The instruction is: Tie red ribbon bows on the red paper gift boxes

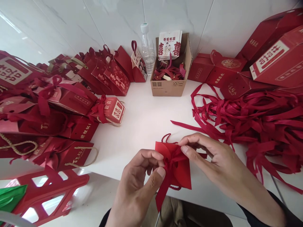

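Observation:
A small red gift box point(184, 176) is at the table's front edge, its top facing me. Across that top runs a dark red ribbon point(163, 190) with a bow or knot at the middle; one tail hangs down over the near side. My left hand point(144, 183) pinches the ribbon left of the knot between thumb and fingertips. Above and right of the knot, my right hand point(203, 151) has thumb and forefinger closed on a ribbon loop. Red cord handles point(166, 136) stick out at the box's far and near sides. My fingers partly hide the knot.
Loose red ribbons point(255, 123) are heaped on the right, with red boxes point(276, 60) behind. A cardboard box point(167, 87) and plastic bottle point(147, 50) stand at the back. Finished-looking ribboned boxes point(71, 97) crowd the left; a red plastic basket point(56, 192) is below.

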{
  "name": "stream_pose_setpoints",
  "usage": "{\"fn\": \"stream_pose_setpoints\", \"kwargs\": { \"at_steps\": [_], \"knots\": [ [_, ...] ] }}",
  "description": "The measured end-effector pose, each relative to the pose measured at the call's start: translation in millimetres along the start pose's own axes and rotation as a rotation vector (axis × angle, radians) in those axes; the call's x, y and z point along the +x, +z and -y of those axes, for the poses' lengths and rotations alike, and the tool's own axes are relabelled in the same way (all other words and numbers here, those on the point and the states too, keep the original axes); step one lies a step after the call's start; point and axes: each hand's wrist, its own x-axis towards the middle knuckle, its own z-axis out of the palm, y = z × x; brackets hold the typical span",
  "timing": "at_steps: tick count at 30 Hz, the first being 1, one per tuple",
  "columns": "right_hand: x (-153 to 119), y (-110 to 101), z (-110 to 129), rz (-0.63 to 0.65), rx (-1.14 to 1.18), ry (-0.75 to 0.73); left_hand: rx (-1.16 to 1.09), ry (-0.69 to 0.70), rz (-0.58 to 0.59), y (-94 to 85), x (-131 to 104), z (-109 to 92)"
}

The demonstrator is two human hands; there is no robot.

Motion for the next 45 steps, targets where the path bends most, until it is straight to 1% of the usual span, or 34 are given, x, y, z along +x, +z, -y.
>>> {"fn": "stream_pose_setpoints", "kwargs": {
  "at_steps": [2,4,7,9,11,13,14,16,19,21,23,25,27,30,33,36,37,40,41,43,45],
  "knots": [
    [0.6,0.2,-1.1,-0.011,-0.016,-0.003,0.023,-0.020,0.030,-1.0,0.6,-0.1],
    [0.7,0.4,-2.6,-0.019,-0.038,-0.004,0.081,-0.018,0.035,-3.1,0.7,1.7],
    [-1.4,0.8,-4.6,-0.044,-0.097,-0.023,0.252,0.035,-0.052,-7.4,-1.5,7.2],
    [-4.6,0.8,-4.8,-0.118,-0.177,-0.096,0.396,0.072,-0.128,-10.4,-5.2,10.6],
    [-9.5,0.5,-3.6,-0.214,-0.268,-0.203,0.529,0.095,-0.187,-12.5,-9.8,12.1],
    [-15.8,1.0,-1.2,-0.263,-0.338,-0.293,0.666,0.135,-0.219,-13.3,-13.5,11.6],
    [-19.2,1.9,0.2,-0.261,-0.358,-0.319,0.728,0.164,-0.221,-13.2,-14.5,10.9],
    [-26.0,6.0,2.7,-0.217,-0.367,-0.355,0.796,0.204,-0.188,-12.1,-14.4,9.7],
    [-35.0,15.7,4.7,-0.113,-0.317,-0.364,0.751,0.200,-0.119,-9.2,-11.3,8.5],
    [-39.9,21.5,5.8,-0.062,-0.310,-0.326,0.672,0.156,-0.101,-6.9,-9.6,7.4],
    [-43.5,24.5,8.3,-0.026,-0.316,-0.240,0.556,0.082,-0.080,-3.9,-9.5,6.0],
    [-45.4,24.6,12.8,0.041,-0.256,-0.104,0.416,-0.010,-0.047,-0.6,-10.9,4.9],
    [-45.3,23.3,18.3,0.146,-0.132,0.051,0.304,-0.084,-0.027,2.4,-13.0,5.1],
    [-41.9,21.3,24.2,0.272,0.049,0.242,0.260,-0.120,-0.011,4.3,-15.5,8.4],
    [-37.4,20.7,24.8,0.314,0.170,0.359,0.364,-0.064,0.036,3.4,-15.8,12.3],
    [-34.8,20.9,23.6,0.319,0.229,0.406,0.499,0.010,0.061,3.1,-16.1,13.9],
    [-34.5,21.0,23.6,0.315,0.233,0.410,0.529,0.027,0.038,3.7,-16.4,14.1],
    [-35.1,21.4,24.6,0.295,0.219,0.411,0.599,0.093,-0.144,7.5,-16.8,14.7],
    [-35.5,21.5,25.1,0.288,0.210,0.409,0.627,0.128,-0.189,9.2,-16.4,14.8],
    [-36.4,21.4,25.9,0.279,0.193,0.403,0.683,0.194,-0.218,12.4,-14.8,14.3],
    [-36.9,20.9,26.4,0.281,0.177,0.403,0.695,0.213,-0.195,14.6,-12.8,12.8]
  ]
}}
